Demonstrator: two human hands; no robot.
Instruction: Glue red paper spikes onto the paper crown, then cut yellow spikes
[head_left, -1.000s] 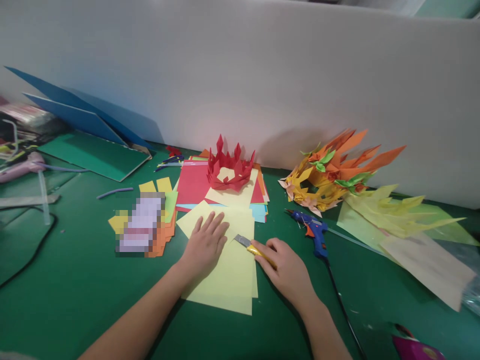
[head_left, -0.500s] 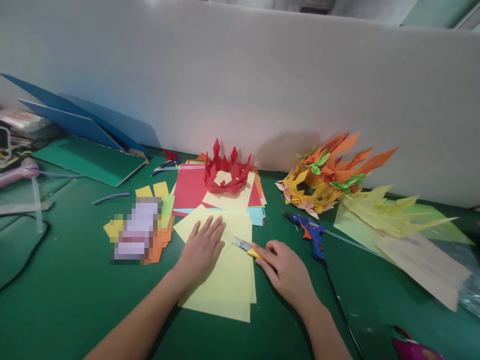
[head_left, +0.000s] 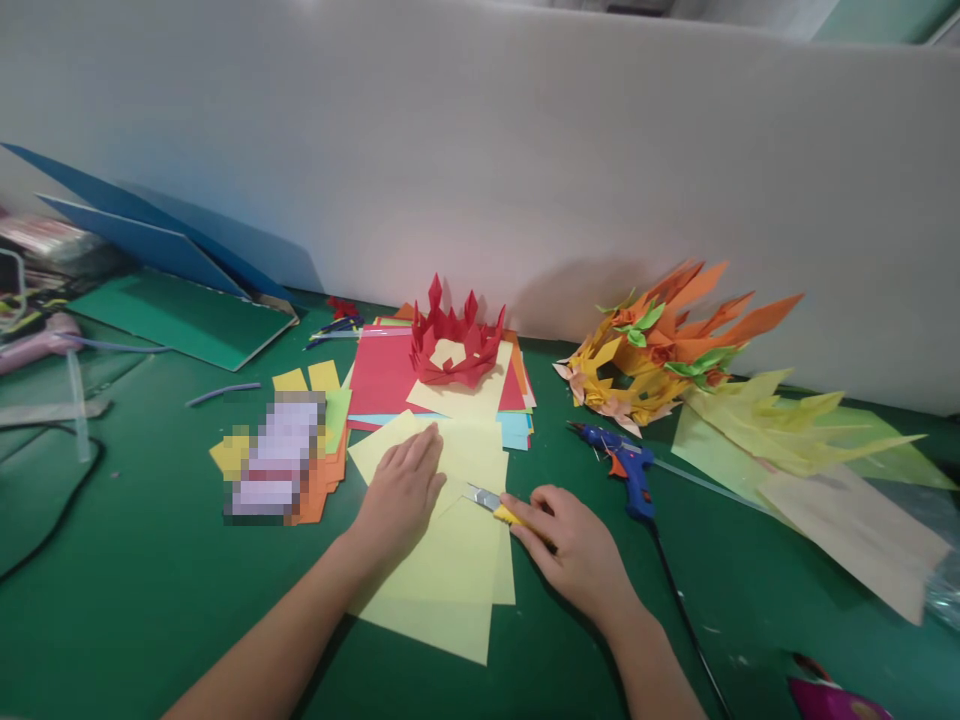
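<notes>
My left hand lies flat on pale yellow paper sheets, its fingers stretched out and close together. In my right hand is a yellow-handled utility knife, its blade pointing left toward my left fingers and low over the paper. I cannot tell whether the tip touches the sheet. Thin lines show on the paper by the blade. Just beyond the sheets, a red paper crown stands on a stack of coloured papers.
Right of my hand lies a blue glue gun with its cord. Behind it are an orange and yellow paper crown and pale green paper cutouts. At left are a pixelated area, orange paper pieces and a pink glue gun.
My left fingers have drawn together. The lower yellow sheet has turned slightly, its near corner shifting left and toward me. The knife stays in my right hand, almost in the same place.
</notes>
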